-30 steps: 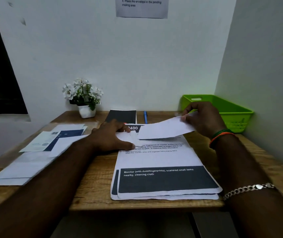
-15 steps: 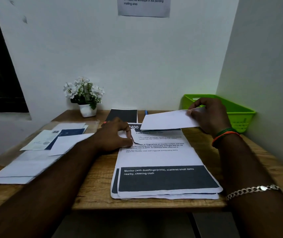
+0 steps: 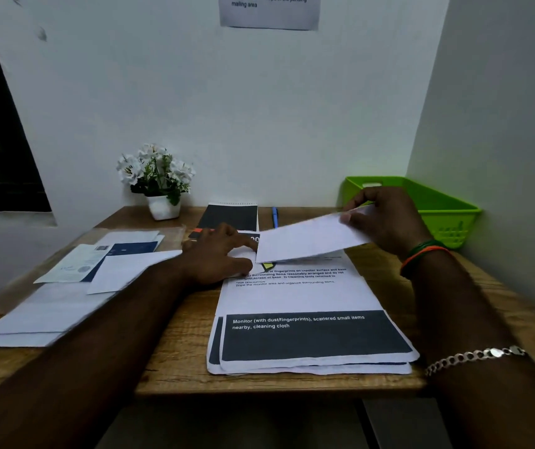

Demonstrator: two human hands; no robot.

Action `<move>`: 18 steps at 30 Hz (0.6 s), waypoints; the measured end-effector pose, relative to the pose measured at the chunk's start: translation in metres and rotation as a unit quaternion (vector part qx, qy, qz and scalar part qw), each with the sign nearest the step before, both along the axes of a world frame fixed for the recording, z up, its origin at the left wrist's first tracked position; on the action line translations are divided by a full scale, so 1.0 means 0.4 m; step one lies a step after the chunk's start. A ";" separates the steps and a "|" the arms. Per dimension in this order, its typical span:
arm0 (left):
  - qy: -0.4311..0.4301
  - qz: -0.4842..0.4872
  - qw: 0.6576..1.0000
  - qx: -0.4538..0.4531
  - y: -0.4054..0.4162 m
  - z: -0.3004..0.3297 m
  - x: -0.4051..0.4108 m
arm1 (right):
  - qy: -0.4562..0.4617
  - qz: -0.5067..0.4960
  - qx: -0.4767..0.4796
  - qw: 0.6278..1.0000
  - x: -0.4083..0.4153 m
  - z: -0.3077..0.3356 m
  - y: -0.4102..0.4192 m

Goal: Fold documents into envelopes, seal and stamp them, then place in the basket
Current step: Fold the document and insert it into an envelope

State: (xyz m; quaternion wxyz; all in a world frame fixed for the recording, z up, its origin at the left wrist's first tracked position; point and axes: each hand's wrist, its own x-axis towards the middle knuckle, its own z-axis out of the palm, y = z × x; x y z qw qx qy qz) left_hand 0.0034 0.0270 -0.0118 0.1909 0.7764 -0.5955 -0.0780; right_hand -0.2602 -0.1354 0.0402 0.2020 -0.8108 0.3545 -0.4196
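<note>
My right hand [image 3: 386, 218] pinches the right end of a white envelope [image 3: 308, 239] and holds it tilted above the desk. My left hand [image 3: 217, 257] rests on the upper left of a stack of printed documents [image 3: 305, 306], fingers curled over a small white paper. A yellow-green bit shows under the envelope's lower edge. The green basket [image 3: 437, 202] stands at the back right corner, just behind my right hand.
Loose envelopes and papers [image 3: 65, 296] lie on the left of the wooden desk [image 3: 178, 358]. A potted white flower [image 3: 157, 183], a dark notebook [image 3: 230, 217] and a blue pen [image 3: 274, 216] stand by the back wall. A wall closes the right side.
My right hand raised the envelope off the documents, then brought its left end back down. My left hand stayed on the stack, fingers shifting slightly.
</note>
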 end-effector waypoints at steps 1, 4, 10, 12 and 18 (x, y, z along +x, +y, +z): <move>0.012 -0.001 1.000 -0.003 0.000 -0.001 0.001 | 0.028 -0.013 0.002 1.000 0.001 -0.004 -0.001; 0.026 0.002 1.000 -0.007 -0.006 -0.002 0.003 | 0.073 -0.047 0.004 0.996 -0.001 -0.009 -0.002; 0.009 -0.002 1.000 -0.006 -0.030 -0.005 0.008 | 0.079 -0.070 0.004 0.994 -0.003 -0.005 0.002; 0.016 -0.002 1.000 -0.015 -0.032 -0.009 0.008 | 0.073 -0.072 0.004 0.995 -0.001 -0.004 0.005; 0.033 -0.005 0.999 -0.034 -0.025 -0.015 0.011 | 0.063 -0.066 0.007 0.996 0.002 -0.007 0.006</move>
